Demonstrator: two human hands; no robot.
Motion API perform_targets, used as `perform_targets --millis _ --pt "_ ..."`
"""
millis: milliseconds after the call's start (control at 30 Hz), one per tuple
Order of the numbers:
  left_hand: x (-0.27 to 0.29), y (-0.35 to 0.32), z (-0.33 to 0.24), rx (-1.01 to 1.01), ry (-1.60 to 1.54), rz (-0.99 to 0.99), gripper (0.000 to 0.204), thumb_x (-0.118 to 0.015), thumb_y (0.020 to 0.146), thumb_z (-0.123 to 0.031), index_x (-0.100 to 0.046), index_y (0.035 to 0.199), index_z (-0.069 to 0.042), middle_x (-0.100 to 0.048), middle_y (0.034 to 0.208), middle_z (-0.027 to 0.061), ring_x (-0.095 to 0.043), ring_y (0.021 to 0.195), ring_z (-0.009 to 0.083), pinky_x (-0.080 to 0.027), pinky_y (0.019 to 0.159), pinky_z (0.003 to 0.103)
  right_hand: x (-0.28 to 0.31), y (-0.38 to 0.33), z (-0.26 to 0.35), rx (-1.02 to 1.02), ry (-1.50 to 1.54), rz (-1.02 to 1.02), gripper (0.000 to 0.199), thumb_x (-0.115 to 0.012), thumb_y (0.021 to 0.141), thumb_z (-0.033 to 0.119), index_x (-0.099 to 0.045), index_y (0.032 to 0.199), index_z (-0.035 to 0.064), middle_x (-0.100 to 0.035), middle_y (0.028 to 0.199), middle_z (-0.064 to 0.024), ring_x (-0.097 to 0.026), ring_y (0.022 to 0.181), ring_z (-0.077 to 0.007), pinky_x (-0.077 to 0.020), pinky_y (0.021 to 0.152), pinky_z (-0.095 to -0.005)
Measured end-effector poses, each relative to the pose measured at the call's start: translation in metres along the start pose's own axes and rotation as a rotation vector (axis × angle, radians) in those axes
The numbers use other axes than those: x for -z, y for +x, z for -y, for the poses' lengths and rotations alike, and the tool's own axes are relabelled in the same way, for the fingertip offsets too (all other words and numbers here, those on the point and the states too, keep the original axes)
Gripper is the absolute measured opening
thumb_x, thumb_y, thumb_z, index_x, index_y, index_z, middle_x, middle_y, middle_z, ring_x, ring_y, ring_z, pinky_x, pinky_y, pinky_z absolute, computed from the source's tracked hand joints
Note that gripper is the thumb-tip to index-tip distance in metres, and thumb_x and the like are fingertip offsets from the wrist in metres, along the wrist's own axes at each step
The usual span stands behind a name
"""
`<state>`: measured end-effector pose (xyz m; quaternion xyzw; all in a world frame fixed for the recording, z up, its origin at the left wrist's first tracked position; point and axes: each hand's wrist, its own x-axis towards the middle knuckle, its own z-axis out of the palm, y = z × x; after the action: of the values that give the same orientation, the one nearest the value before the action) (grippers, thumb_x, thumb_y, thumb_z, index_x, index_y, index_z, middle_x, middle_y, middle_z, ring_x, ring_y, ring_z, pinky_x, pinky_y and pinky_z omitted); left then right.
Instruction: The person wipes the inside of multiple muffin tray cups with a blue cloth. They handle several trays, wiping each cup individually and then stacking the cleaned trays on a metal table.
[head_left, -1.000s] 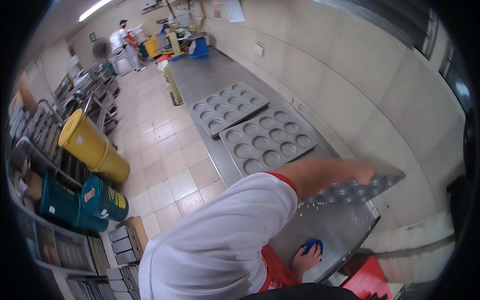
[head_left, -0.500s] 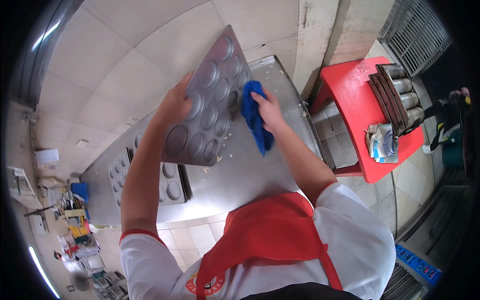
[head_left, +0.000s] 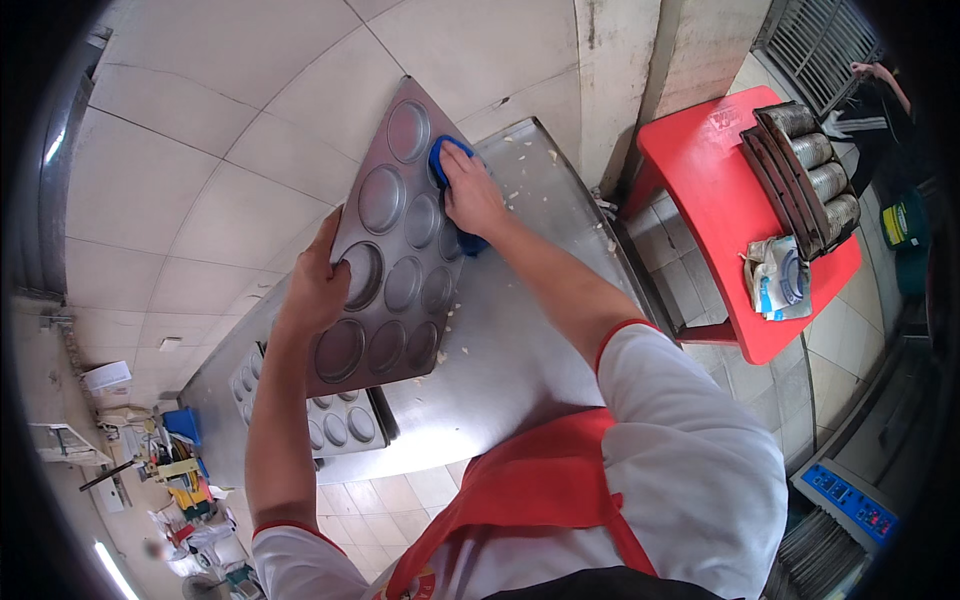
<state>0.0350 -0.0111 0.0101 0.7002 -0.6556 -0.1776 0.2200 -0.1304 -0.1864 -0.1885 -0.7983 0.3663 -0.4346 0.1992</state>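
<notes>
Left of the cup tray [head_left: 404,238], beyond its lower end, a blue bin [head_left: 181,425] stands on the worktop [head_left: 530,310]; flat trays [head_left: 348,412] lie just below and left of that end. The left hand [head_left: 318,285] pinches the cup tray's left long edge – thumb on the cup face, fingers behind. The cup tray is tilted up above the worktop, long axis rising slightly rightward. At its right long edge, upper half, the right hand [head_left: 472,190] presses a blue cloth [head_left: 436,160], fingers together – nearer the upper end than the left hand. Farther right: a red table [head_left: 690,200].
</notes>
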Motion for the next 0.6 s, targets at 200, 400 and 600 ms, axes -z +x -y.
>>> perform_targets --millis 200,400,600 --pt "-0.002 0.009 -0.007 0.073 -0.081 0.051 0.073 -0.045 0.082 0.006 -0.041 0.155 -0.001 -0.061 0.137 0.03 -0.06 0.132 0.0358 -0.044 0.107 0.035 -0.009 -0.015 0.025 -0.482 0.122 0.258 0.061 -0.059 0.089 0.009 -0.04 0.146 -0.0048 -0.047 0.149 -0.0262 -0.059 0.124 -0.0422 -0.0512 0.104 -0.0488" --pt "0.005 0.0 -0.001 0.029 0.031 -0.03 0.072 -0.047 0.08 0.0 -0.045 0.152 0.0 -0.061 0.135 0.0338 -0.058 0.13 0.044 -0.042 0.112 0.042 0.049 -0.036 0.062 -0.966 1.339 0.204 0.044 -0.055 0.092 0.012 -0.057 0.135 0.0088 -0.067 0.103 -0.0114 -0.07 0.094 -0.0258 -0.0598 0.087 -0.0403" --pt "-0.011 0.007 0.031 -0.15 0.048 -0.063 0.067 -0.054 0.078 -0.005 -0.052 0.146 -0.002 -0.064 0.131 0.0307 -0.06 0.124 0.0456 -0.046 0.109 0.047 0.002 -0.101 0.129 -1.325 1.834 0.397 0.041 -0.06 0.088 0.009 -0.061 0.129 0.0052 -0.071 0.103 -0.0109 -0.071 0.089 -0.0275 -0.0602 0.081 -0.0451"
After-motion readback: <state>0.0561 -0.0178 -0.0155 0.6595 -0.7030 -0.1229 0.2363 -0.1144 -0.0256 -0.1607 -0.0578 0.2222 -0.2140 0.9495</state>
